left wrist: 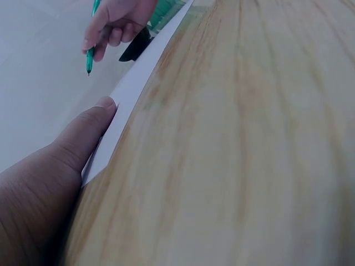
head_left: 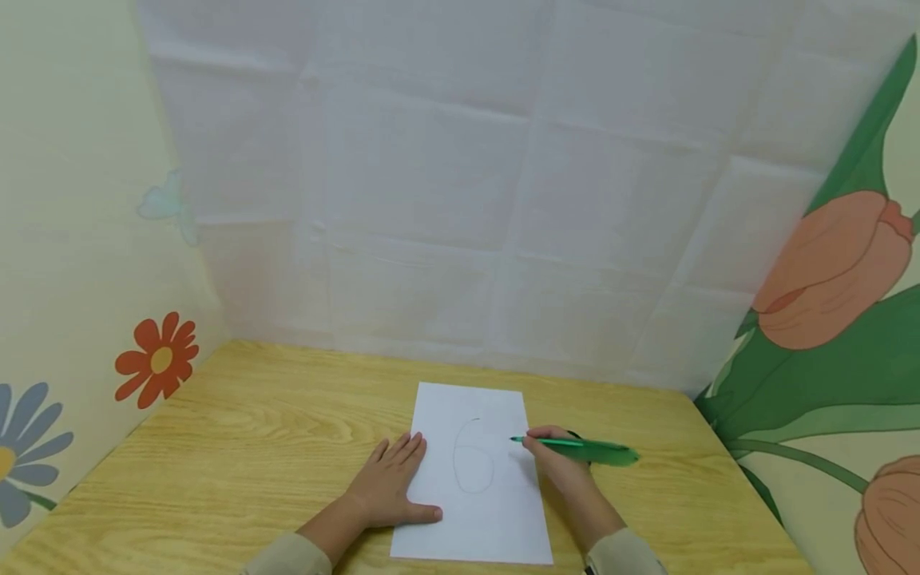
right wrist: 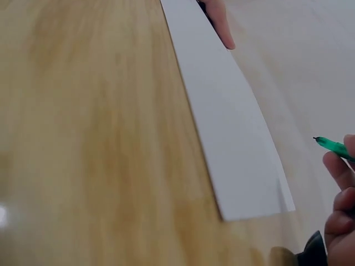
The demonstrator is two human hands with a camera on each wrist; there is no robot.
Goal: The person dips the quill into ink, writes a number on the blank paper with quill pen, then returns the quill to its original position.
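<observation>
A white sheet of paper lies upright on the table, with a thin pencil-like line shaped like a 6 on it. My left hand rests flat on the paper's left edge, fingers spread and thumb reaching onto the sheet; the left wrist view shows that thumb along the edge. At the paper's right side my right hand pinches a green pen with a broad, feather-like back end. The pen's tip points left, over the paper, and in the right wrist view the pen tip is raised off the sheet.
The wood-grain table extends to both sides of the sheet. Behind it hangs a creased white cloth. Walls with painted flowers stand at left, with a red flower, and at right, with a large tulip.
</observation>
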